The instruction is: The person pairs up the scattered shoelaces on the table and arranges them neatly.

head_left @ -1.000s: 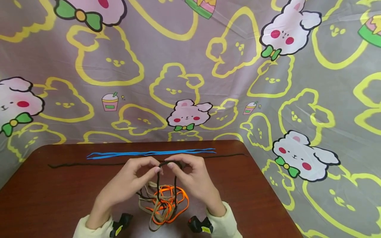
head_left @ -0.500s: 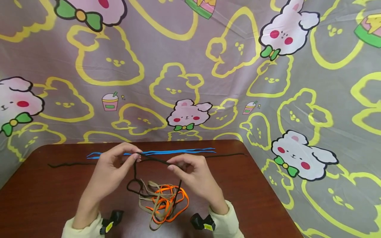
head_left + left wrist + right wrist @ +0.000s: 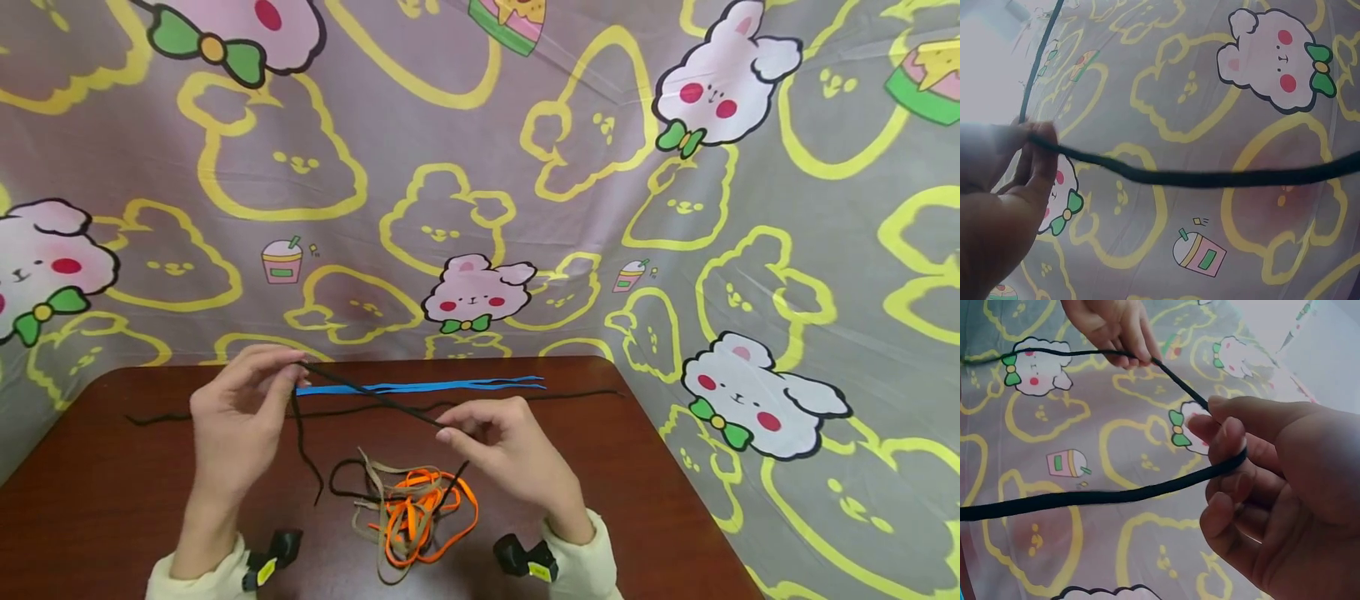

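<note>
A black shoelace (image 3: 371, 394) stretches slantwise between the two hands above the table. My left hand (image 3: 242, 417), higher and to the left, pinches it between thumb and fingers, and a loose end hangs below. My right hand (image 3: 513, 454) pinches the lace lower down; in the right wrist view the lace (image 3: 1085, 498) also passes around its fingers. From there it drops into a tangled pile with an orange shoelace (image 3: 476, 508) and a tan shoelace (image 3: 381, 533). A black loop lies at the pile's left side.
Blue shoelaces (image 3: 450, 386) lie lengthwise near the back of the brown table (image 3: 637, 517). Just in front, another black shoelace (image 3: 577, 394) runs across, partly behind the left hand. A patterned cloth (image 3: 480, 125) hangs behind and to the right.
My left hand has moved left and up, drawing the black shoelace out longer, and its end now hangs free. My right hand has shifted slightly right and down, still pinching the lace.
</note>
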Motion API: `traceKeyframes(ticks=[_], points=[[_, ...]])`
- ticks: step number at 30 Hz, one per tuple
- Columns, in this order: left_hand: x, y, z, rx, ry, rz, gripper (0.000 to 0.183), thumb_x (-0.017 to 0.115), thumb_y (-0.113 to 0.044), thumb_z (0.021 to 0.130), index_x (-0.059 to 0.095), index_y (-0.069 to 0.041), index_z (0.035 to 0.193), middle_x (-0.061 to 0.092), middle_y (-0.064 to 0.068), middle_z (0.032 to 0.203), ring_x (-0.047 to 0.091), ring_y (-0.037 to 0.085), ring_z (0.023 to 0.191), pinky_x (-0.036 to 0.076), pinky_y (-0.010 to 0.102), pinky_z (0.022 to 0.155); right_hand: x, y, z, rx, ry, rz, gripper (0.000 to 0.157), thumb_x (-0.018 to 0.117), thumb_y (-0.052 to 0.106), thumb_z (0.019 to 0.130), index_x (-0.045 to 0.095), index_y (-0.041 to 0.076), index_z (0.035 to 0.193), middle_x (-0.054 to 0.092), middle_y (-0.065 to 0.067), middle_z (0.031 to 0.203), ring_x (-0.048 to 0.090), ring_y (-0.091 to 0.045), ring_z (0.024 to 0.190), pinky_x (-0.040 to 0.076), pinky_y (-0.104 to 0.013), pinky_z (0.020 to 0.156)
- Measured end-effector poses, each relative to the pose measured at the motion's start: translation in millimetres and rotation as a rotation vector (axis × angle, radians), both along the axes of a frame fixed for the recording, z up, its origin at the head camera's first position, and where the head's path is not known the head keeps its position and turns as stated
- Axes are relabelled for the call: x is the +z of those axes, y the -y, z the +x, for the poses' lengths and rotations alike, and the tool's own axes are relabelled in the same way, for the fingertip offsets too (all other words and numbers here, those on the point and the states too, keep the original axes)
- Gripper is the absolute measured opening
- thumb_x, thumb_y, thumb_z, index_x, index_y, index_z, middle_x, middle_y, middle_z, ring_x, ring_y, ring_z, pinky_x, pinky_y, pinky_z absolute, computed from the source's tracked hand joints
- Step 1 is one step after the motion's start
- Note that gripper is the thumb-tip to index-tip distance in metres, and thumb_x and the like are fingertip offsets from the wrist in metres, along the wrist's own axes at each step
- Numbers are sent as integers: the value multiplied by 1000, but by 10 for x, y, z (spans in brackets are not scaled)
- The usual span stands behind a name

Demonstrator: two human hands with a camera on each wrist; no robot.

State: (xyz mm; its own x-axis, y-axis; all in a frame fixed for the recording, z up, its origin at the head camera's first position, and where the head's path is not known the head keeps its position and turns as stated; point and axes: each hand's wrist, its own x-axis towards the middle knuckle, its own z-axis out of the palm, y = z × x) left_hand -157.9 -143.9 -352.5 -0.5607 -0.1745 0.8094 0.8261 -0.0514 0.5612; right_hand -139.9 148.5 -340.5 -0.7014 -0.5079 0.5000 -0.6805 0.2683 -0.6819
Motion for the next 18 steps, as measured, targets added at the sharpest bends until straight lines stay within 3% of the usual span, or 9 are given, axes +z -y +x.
traceKeyframes(ticks=[2, 4, 9, 13, 18], points=[[9, 9, -12, -15, -36, 103, 20, 54, 32, 84, 64, 28, 101, 70, 14, 99, 67, 16, 80, 55, 20, 75, 23, -25, 17, -2, 11, 15, 7, 73, 15, 95, 77, 13, 101, 65, 5, 71, 45, -1, 55, 40, -19, 50], [24, 16, -16, 32, -64, 189, 17, 56, 30, 84, 63, 29, 99, 71, 15, 97, 67, 17, 78, 55, 21, 73, 37, -45, 36, -2, 25, 23, 7, 73, 15, 95, 77, 13, 100, 67, 6, 72, 48, -1, 56, 43, -20, 51], [80, 54, -7, 217, -89, 362, 14, 63, 24, 83, 64, 30, 96, 71, 19, 93, 68, 17, 72, 55, 21, 72, 59, -78, 71, 12, 34, 29, 8, 74, 12, 94, 78, 12, 101, 69, 4, 74, 54, -2, 60, 47, -21, 52], [142, 92, 23, 337, -77, 397, 16, 67, 20, 83, 65, 29, 96, 71, 17, 89, 67, 16, 72, 55, 20, 72, 89, -105, 89, 15, 12, 35, 9, 74, 11, 94, 78, 12, 102, 69, 5, 75, 55, -1, 61, 47, -21, 53], [231, 130, 80, 402, -85, 465, 16, 70, 19, 81, 66, 28, 94, 71, 16, 86, 68, 16, 73, 56, 21, 74, 119, -128, 126, 19, 3, 15, 11, 75, 8, 92, 78, 13, 101, 68, 3, 74, 53, -1, 61, 46, -21, 52]])
